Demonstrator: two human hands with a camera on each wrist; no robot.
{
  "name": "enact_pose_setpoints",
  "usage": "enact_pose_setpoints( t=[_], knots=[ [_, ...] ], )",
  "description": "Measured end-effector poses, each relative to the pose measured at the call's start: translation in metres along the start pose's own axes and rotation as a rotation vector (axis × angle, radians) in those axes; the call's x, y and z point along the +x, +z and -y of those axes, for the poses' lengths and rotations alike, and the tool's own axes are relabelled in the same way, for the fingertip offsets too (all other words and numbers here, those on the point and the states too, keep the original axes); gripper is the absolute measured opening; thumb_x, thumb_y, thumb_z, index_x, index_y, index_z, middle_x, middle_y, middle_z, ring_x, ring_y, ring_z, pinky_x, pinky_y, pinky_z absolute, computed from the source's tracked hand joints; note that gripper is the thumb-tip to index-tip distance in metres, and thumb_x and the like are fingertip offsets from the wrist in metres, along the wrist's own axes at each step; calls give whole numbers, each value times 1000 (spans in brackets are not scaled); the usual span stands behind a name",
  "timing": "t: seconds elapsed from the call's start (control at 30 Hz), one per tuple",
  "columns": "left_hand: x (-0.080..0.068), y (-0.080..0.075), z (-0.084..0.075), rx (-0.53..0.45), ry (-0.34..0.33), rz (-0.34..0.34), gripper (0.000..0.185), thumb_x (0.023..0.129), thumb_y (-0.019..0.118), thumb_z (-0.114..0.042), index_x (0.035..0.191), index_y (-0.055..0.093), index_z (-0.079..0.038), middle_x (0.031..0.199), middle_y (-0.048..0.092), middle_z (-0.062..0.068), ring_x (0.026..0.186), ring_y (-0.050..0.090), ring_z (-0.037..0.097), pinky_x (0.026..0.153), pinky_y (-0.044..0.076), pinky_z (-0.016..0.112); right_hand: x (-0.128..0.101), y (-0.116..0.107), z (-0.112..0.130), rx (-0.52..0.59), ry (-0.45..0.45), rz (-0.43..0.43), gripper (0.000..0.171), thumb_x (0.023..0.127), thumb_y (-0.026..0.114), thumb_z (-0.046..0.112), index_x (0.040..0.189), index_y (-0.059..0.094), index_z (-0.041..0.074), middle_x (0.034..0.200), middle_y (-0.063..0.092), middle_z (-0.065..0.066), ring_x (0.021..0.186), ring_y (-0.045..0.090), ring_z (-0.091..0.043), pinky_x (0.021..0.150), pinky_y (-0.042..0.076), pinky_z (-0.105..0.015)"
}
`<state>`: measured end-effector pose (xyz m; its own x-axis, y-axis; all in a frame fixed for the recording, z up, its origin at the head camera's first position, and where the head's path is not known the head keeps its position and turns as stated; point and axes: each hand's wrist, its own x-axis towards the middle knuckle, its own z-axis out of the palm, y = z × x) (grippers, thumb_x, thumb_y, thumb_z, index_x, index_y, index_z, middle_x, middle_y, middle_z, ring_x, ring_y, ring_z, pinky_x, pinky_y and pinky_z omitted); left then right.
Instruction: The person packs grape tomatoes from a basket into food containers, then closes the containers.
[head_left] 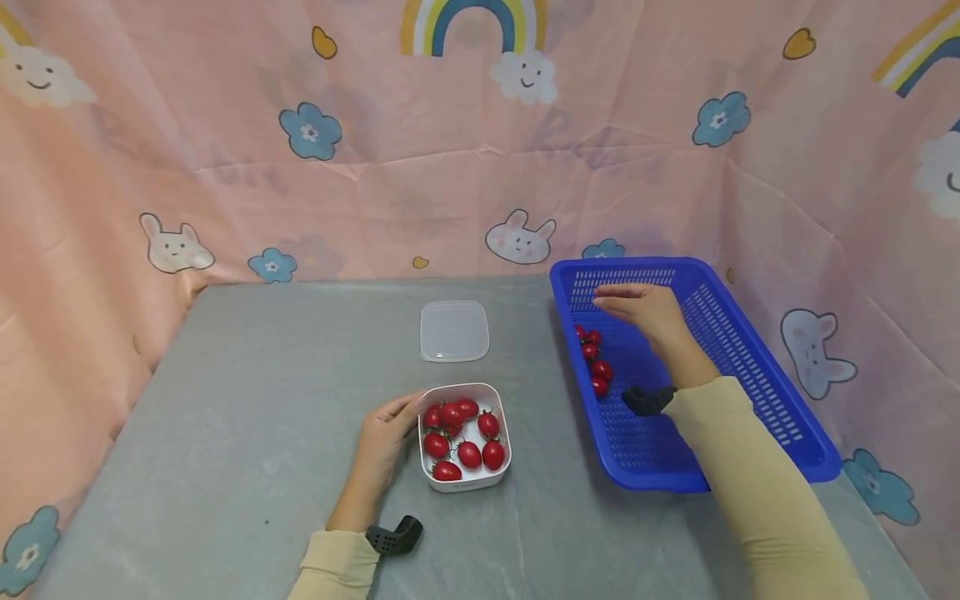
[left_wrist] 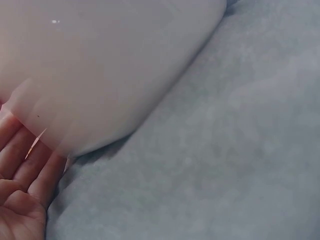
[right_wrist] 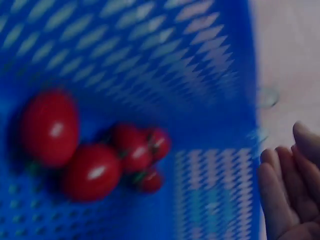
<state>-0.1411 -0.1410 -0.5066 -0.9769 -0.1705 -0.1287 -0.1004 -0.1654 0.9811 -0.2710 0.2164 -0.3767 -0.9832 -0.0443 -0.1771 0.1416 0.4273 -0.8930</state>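
My grey table (head_left: 262, 400) carries a clear square lid (head_left: 453, 331); behind it hangs a pink cartoon-print backdrop (head_left: 420, 158).

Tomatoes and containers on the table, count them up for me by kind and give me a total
Tomatoes in the white box: 8
Tomatoes in the blue basket: 5, as the right wrist view shows
White boxes: 1
Clear lids: 1
Blue baskets: 1
Total: 16 things, 13 of them tomatoes

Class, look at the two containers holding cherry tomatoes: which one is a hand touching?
The small white tub near the front: the left hand rests against its side. The right hand hovers above the blue basket without touching it.
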Motion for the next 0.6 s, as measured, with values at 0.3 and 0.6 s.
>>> enact_pose_setpoints(
  t=[0.3, 0.6],
  knots=[
    [1, 1, -1, -14, -12, 3, 37, 94, 68, -17, 118, 67, 11, 95, 76, -10, 92, 69, 1, 86, 55, 19, 26, -6, -33, -59, 58, 98, 58, 95, 68, 28, 142, 51, -1, 144, 52, -22, 115, 68, -15, 119, 32, -48],
    [0, 0, -1, -7, 1, 7, 37, 94, 69, -19, 117, 68, 10, 93, 75, -13, 92, 68, 0, 85, 55, 18, 36, -1, -56, -99, 93, 95, 56, 96, 67, 27, 139, 53, -6, 143, 51, -27, 129, 56, -36, 117, 35, -47]
  ],
)
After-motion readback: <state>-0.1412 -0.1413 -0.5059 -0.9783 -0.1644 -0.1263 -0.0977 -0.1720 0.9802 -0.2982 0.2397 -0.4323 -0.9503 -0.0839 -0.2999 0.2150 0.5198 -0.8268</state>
